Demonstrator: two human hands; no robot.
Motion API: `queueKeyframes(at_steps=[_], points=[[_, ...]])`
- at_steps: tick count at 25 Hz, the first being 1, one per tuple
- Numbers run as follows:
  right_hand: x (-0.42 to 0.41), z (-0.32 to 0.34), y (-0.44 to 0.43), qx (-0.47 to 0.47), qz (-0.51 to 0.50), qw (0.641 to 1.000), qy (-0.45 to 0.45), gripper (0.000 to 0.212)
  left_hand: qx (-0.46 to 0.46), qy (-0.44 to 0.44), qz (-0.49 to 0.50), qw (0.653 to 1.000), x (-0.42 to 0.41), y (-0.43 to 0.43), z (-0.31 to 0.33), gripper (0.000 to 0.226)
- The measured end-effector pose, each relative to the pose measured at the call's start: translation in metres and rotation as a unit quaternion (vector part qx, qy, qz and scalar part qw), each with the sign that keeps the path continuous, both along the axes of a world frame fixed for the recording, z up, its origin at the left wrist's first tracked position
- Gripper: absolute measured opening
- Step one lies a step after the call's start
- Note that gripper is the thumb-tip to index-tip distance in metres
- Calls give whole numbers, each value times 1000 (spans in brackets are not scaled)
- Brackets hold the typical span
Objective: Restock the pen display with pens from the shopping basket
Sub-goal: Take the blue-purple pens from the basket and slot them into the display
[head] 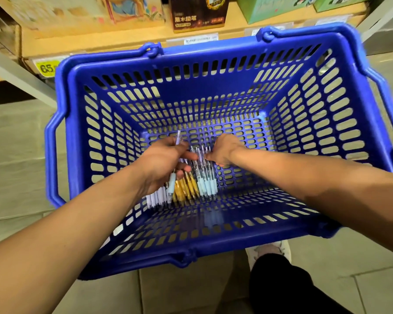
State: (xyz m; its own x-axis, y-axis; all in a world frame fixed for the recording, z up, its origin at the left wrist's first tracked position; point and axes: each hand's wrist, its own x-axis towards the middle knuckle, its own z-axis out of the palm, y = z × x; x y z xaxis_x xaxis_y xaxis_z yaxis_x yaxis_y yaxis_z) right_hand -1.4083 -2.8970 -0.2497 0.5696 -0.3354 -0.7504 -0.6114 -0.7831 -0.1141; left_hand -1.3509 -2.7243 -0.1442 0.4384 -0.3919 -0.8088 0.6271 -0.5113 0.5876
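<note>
Early going: your left hand (163, 164) grips one pen (171, 183), your right hand (225, 150) touches the pens (188, 185) at the basket (114, 71) floor's near-left, grip unclear; most look unmoved, display out of view.

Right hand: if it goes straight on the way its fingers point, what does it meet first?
The light-blue-grip pens lying in the basket; the right hand seems to touch their barrels, though depth is unclear. Beyond them: the left hand.

a shop, blue shopping basket (114, 71), wooden shelf (95, 39) of boxed goods (197, 13), yellow price tag (46, 68) on its edge
</note>
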Motion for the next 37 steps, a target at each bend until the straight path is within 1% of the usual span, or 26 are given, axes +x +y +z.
queueKeyframes(at_steps=[3, 4, 5, 6, 7, 9, 11, 14, 17, 19, 20, 21, 22, 23, 24, 25, 26, 28, 30, 32, 33, 35, 36, 37], points=[[4, 3, -5, -12, 6, 1000, 12, 50, -1, 10, 15, 1000, 0, 4, 2, 36], [6, 5, -11, 28, -24, 999, 6, 47, 0, 9, 21, 1000, 1, 6, 2, 37], [7, 8, -17, 92, -69, 993, -10, 41, 1, 9, 29, 1000, 2, 8, 2, 39], [8, 15, -25, 166, -109, 979, -33, 36, 4, 9, 36, 999, 4, 10, 3, 41], [10, 25, -29, 245, -139, 958, -54, 32, 8, 9, 40, 999, 5, 11, 3, 44], [16, 45, -32, 380, -180, 904, -75, 33, 10, 9, 40, 999, 6, 13, 4, 47], [24, 56, -23, 460, -187, 865, -79, 32, -3, 11, 41, 999, 5, 12, 6, 43], [34, 63, -5, 489, -211, 841, -97, 22, -38, 23, 56, 997, 4, 11, 8, 37], [36, 67, 3, 499, -238, 826, -109, 21, -51, 31, 64, 996, 5, 11, 10, 34], [34, 68, -4, 532, -252, 803, -96, 18, -54, 26, 60, 996, 4, 11, 12, 34], [32, 68, -9, 531, -254, 804, -87, 18, -52, 20, 57, 997, 4, 10, 12, 34], [30, 64, -15, 495, -239, 832, -79, 21, -48, 13, 55, 997, 4, 10, 11, 35], [29, 60, -22, 410, -186, 890, -71, 27, -43, 7, 55, 998, 4, 11, 10, 36], [27, 51, -30, 275, -85, 956, -51, 37, -38, 3, 53, 998, 4, 11, 9, 38], [24, 44, -33, 132, 17, 991, -19, 49, -34, 0, 49, 998, 4, 11, 8, 38], [19, 35, -35, 29, 76, 997, 10, 56, -29, -2, 45, 999, 4, 12, 8, 37], [14, 29, -34, -17, 87, 995, 34, 58, -25, -3, 44, 999, 4, 13, 8, 35], [8, 18, -29, -41, 85, 994, 46, 56, -21, 2, 44, 999, 5, 13, 9, 32], [5, 13, -22, -70, 96, 993, 15, 50, -21, 13, 52, 998, 7, 13, 9, 34], [5, 10, -15, -70, 70, 995, -11, 48, -20, 17, 62, 998, 8, 13, 9, 43], [6, 9, -13, -46, 41, 998, -17, 47, -19, 16, 61, 998, 8, 12, 9, 49], [10, 9, -15, 40, -22, 999, -29, 39, -21, 14, 53, 998, 7, 13, 9, 62], [13, 14, -20, 91, -54, 993, -43, 33, -22, 12, 48, 999, 7, 13, 9, 66], [17, 22, -24, 145, -93, 983, -63, 26, -22, 10, 41, 999, 6, 13, 10, 65]])
